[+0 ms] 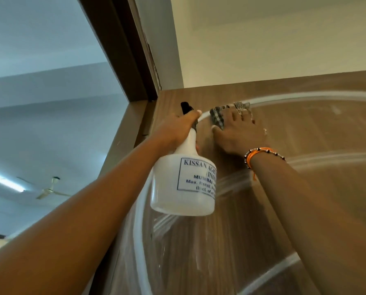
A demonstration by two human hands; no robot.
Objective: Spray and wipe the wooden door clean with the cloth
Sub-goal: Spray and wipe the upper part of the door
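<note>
Two hands are counted: one left hand (pixel 175 129) and one right hand (pixel 239 133). One spray bottle (pixel 184 182), one cloth (pixel 218 117) and one wooden door (pixel 305 128) are recorded. One ceiling fan (pixel 52 189) and one tube light (pixel 5 178) are noted.

Both forearms are bare, with no sleeves showing. The right wrist wears an orange thread band (pixel 255 155) and a bracelet of small dark and silvery beads (pixel 275 153), at about 3 o'clock.

White bottle (pixel 183 184), brown door (pixel 305 209), checked cloth (pixel 218 117)
</note>
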